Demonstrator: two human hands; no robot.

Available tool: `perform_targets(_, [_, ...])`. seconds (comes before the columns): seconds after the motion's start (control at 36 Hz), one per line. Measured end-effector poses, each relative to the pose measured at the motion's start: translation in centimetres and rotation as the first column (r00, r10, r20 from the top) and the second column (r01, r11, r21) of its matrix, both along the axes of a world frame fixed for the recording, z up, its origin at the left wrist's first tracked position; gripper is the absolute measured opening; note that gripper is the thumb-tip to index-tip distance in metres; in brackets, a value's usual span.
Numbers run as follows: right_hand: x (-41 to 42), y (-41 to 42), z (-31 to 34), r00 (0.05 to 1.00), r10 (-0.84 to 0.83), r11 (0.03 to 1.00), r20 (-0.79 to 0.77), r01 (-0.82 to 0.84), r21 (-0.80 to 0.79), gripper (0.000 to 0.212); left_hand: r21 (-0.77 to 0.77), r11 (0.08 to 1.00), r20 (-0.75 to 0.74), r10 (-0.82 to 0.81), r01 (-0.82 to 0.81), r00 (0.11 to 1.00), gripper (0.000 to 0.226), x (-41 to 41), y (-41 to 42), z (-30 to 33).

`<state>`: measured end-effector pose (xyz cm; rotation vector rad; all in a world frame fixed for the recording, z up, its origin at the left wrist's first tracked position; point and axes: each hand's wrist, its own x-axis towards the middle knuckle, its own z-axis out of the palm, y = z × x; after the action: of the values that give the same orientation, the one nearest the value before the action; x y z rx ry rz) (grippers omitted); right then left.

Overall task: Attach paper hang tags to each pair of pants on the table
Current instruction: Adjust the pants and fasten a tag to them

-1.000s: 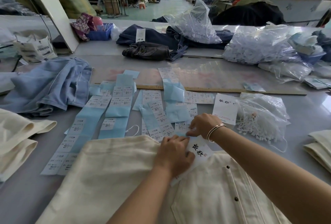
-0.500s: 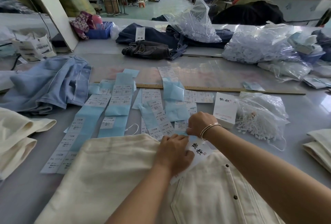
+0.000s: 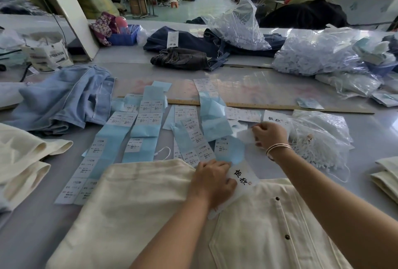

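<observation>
Cream pants (image 3: 150, 215) lie flat on the grey desk (image 3: 366, 144) at the near edge, waistband toward the sticker sheets, dark snap buttons (image 3: 287, 237) showing on the right-hand panel. Left hand (image 3: 212, 182) rests at the waistband with fingers curled, pinching the near edge of a white hang tag (image 3: 243, 177) with black brush characters; the tag lies partly on the pants, partly on the desk. Right hand (image 3: 269, 134), bracelets (image 3: 277, 147) at the wrist, is raised just beyond the tag, fingers closed on a blurred pale scrap (image 3: 244, 136), likely a sticker or backing, cannot tell which. Hands are apart, right one farther out. Blue backing sheets with white size stickers (image 3: 148, 122) are spread in rows across the middle of the desk, just past the waistband. A stack of white hang tags (image 3: 276, 118) stands beside the right hand, touching a clear bag of white string loops (image 3: 318, 144). One loose white string (image 3: 163, 153) lies near the waistband. A long wooden ruler (image 3: 269, 106) runs across the desk behind the stickers. Light blue jeans (image 3: 64, 98) are bunched at left, more cream pants (image 3: 23, 161) folded at far left and at the right edge. Dark jeans (image 3: 193, 49), one with a tag on it, sit at the far side among big clear bags (image 3: 318, 53)
</observation>
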<state>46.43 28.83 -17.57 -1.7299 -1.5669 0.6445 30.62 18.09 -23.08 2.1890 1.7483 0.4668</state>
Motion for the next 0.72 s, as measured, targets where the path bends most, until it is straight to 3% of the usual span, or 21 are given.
perform_targets(0.06, [1.0,0.2,1.1,0.993,-0.098,0.995,-0.067,0.099,0.016,0.019,-0.033,0.999,0.057,0.021,-0.019,0.998,0.063,-0.1,0.0,0.3])
perform_targets(0.14, [2.2,-0.7,2.4,0.947,-0.185,0.982,-0.261,0.188,-0.013,0.018,-0.143,0.985,0.34,0.139,-0.095,0.93,0.057,-0.5,0.1,1.0])
perform_targets(0.22, [2.7,-3.1,3.1,0.834,-0.188,0.982,-0.519,0.159,-0.1,0.017,-0.294,0.941,0.627,0.324,-0.17,0.709,0.027,-1.0,0.1,2.4])
perform_targets(0.28, [2.5,-5.2,3.5,0.687,-0.174,0.985,-0.705,0.115,-0.131,0.019,-0.346,0.908,0.73,0.418,-0.236,0.541,0.01,-1.4,0.3,3.7])
perform_targets(0.33, [2.0,-7.4,3.7,0.556,-0.167,0.986,-0.814,0.087,-0.143,0.019,-0.334,0.912,0.804,0.408,-0.239,0.432,0.012,-1.6,0.0,5.0])
perform_targets(0.39, [1.5,-9.6,3.5,0.486,-0.164,0.986,-0.859,0.074,-0.147,0.02,-0.33,0.918,0.856,0.39,-0.22,0.341,0.018,-1.4,-0.9,5.8])
perform_targets(0.44, [1.0,-11.7,3.1,0.455,-0.158,0.987,-0.877,0.074,-0.139,0.02,-0.419,0.898,0.89,0.436,-0.135,0.134,0.024,-0.8,-2.5,6.1])
perform_targets(0.53, [0.3,-14.3,1.6,0.48,-0.138,0.989,-0.866,0.107,-0.099,0.023,-0.555,0.832,0.826,0.549,-0.01,-0.126,0.024,0.5,-5.4,5.2])
perform_targets(0.58, [-0.3,-15.9,0.2,0.601,-0.101,0.989,-0.793,0.146,-0.016,0.026,-0.626,0.78,0.753,0.609,0.015,-0.25,0.023,1.2,-7.0,4.1])
perform_targets(0.64, [-1.0,-17.3,-1.1,0.852,-0.027,0.972,-0.522,0.145,0.187,0.026,-0.659,0.752,0.707,0.625,0.011,-0.331,0.023,1.6,-8.1,3.0])
perform_targets(0.67, [-1.4,-18.0,-1.6,0.935,-0.003,0.954,-0.356,0.11,0.279,0.025,-0.658,0.753,0.696,0.611,0.007,-0.377,0.025,1.7,-8.5,2.5])
perform_targets(0.72, [-2.1,-19.0,-2.5,0.986,0.051,0.909,-0.157,0.019,0.417,0.023,-0.623,0.781,0.715,0.548,-0.039,-0.434,0.026,1.8,-9.1,2.0])
